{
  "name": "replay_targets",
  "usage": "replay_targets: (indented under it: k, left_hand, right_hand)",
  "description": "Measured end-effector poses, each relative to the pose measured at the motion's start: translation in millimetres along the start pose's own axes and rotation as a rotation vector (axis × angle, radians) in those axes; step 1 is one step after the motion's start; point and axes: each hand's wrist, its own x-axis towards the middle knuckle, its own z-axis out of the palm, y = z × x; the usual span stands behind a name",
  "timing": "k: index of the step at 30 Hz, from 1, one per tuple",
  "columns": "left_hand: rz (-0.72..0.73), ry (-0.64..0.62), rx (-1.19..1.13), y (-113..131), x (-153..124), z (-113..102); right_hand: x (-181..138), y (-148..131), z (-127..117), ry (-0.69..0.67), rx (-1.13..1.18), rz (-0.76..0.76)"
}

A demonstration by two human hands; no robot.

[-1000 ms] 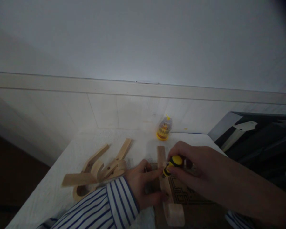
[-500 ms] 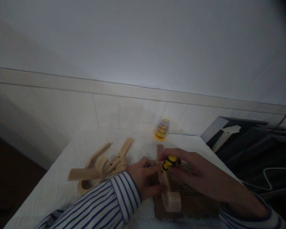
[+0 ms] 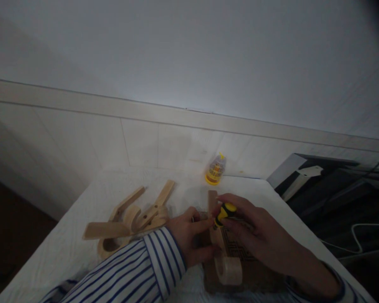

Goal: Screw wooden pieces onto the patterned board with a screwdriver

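Observation:
A yellow-and-black screwdriver [image 3: 226,211] is gripped in the fingers of my right hand [image 3: 255,235]. It leans over a pale wooden piece [image 3: 219,237] that has a straight bar at the far end and a curled ring at the near end. My left hand [image 3: 194,237] presses that piece from its left side, fingers against the bar near the screwdriver's lower end. The tip is hidden, so I cannot tell what it touches. Beneath the piece is a dark brown block [image 3: 249,273] with black line patterns, partly covered by my right hand.
Several curved and straight wooden parts [image 3: 109,230] lie in a pile on the white table [image 3: 97,189] at the left. A small clear-and-yellow container [image 3: 215,170] stands at the back near the wall. Dark panels [image 3: 334,198] and a white cable [image 3: 355,235] are beyond the right edge.
The view has shifted slightly. My right hand has turned a little around the screwdriver, whose handle is tilted slightly differently. My left hand stays on the wooden piece.

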Motion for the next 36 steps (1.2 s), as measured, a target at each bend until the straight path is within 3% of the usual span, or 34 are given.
replay_targets:
  k: [6,22,33,36]
  left_hand:
    - [0.007,0.006,-0.013,1,0,-1]
    - [0.005,-0.006,0.031,0,0,0]
    - [0.038,0.048,0.021,-6,0,5]
    - [0.045,0.053,0.010,-6,0,5]
  right_hand:
    - [-2,2,6,0.054,-0.094,0.022]
    - [-8,10,21,0.222,-0.034,0.107]
    - [-4,9,26,0.334,0.195,-0.104]
    - [-4,10,27,0.306,0.235,-0.079]
